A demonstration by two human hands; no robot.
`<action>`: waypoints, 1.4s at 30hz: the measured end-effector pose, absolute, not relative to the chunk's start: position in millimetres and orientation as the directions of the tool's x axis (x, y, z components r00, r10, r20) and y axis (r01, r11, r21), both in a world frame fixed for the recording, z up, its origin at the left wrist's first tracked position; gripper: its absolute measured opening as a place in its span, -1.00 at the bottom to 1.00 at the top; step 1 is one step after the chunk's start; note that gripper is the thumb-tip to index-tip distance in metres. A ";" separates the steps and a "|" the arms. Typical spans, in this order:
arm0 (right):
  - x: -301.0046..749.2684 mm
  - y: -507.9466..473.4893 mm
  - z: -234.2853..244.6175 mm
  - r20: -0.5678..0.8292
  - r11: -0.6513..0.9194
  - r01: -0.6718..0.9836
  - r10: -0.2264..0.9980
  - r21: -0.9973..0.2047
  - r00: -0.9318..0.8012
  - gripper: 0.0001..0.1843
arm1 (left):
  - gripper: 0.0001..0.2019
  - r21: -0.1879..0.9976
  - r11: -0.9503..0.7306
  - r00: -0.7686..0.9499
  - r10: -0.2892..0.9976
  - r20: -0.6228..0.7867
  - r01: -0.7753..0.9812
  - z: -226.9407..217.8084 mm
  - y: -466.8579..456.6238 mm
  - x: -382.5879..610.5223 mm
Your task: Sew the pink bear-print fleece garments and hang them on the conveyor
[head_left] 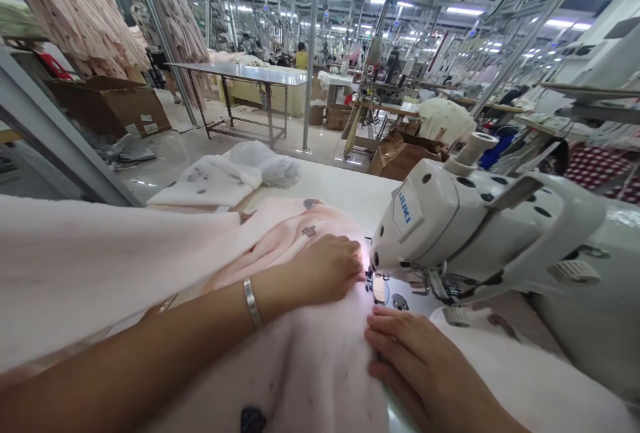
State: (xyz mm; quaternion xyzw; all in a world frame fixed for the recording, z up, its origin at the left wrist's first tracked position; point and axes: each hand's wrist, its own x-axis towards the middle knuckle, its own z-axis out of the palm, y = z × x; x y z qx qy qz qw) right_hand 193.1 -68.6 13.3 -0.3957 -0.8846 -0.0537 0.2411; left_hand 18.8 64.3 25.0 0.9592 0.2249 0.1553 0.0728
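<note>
A pale pink plush fabric [320, 346] with small dark printed figures lies across the sewing table in front of me. My left hand [333, 266], with a silver bracelet on its wrist, is curled closed on the fabric just left of the needle area. The white JUKI sewing machine [430, 213] stands at the right, its lamp lighting the spot by my left fingertips. My right hand [420, 356] rests with fingers stretched out at the fabric's right edge, below the presser foot [371, 279]. Its thumb is partly hidden.
Folded white fabric [205, 179] and a clear plastic bag [267, 163] lie at the table's far left. A metal post [65, 133] slants close by on the left. Beyond are a long table [245, 73], cardboard boxes [113, 106], hanging garments [85, 19] and a person in yellow [301, 58].
</note>
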 end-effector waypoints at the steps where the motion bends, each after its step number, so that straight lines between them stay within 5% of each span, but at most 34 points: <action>1: 190.0 -69.1 14.7 0.488 0.689 0.721 0.656 -0.075 -0.576 -0.77 | -0.86 0.203 -0.892 0.856 0.446 0.260 0.403 28.9 70.7 15.7; 9: 162.5 -79.0 17.3 0.459 0.709 0.702 0.602 0.069 -0.653 -0.67 | -0.69 0.170 -0.854 0.818 0.520 0.244 0.492 25.4 63.7 0.5; 15: 184.1 -89.1 10.0 0.330 0.743 0.586 0.492 0.323 -0.806 -0.64 | -0.51 0.178 -0.785 0.763 0.619 0.186 0.593 12.5 32.5 7.7; 18: 198.1 -78.0 10.3 0.314 0.704 0.617 0.532 0.351 -0.786 -0.66 | -0.45 0.171 -0.802 0.783 0.597 0.175 0.573 7.7 55.1 14.3; 25: 220.3 -48.7 2.5 0.400 0.512 0.824 0.721 0.244 -0.566 -0.67 | -0.54 0.203 -0.837 0.830 0.539 0.142 0.508 22.2 124.7 32.3; 29: 207.6 -56.6 9.4 0.483 0.640 0.762 0.640 0.096 -0.598 -0.74 | -0.79 0.279 -0.734 0.716 0.673 0.183 0.619 49.4 70.7 14.2; 32: 189.1 -61.6 14.7 0.449 0.718 0.688 0.652 -0.108 -0.610 -0.78 | -0.76 0.434 -0.719 0.754 0.645 0.126 0.543 58.9 7.6 -9.1; 37: 171.4 -61.3 10.2 0.322 0.664 0.712 0.742 -0.227 -0.588 -0.85 | -0.86 0.277 -0.836 0.817 0.535 0.216 0.474 30.3 -29.0 -25.2; 42: 170.8 -63.9 6.9 0.397 0.678 0.700 0.720 -0.225 -0.569 -0.88 | -0.86 0.179 -0.894 0.834 0.447 0.324 0.410 9.2 -12.4 -21.8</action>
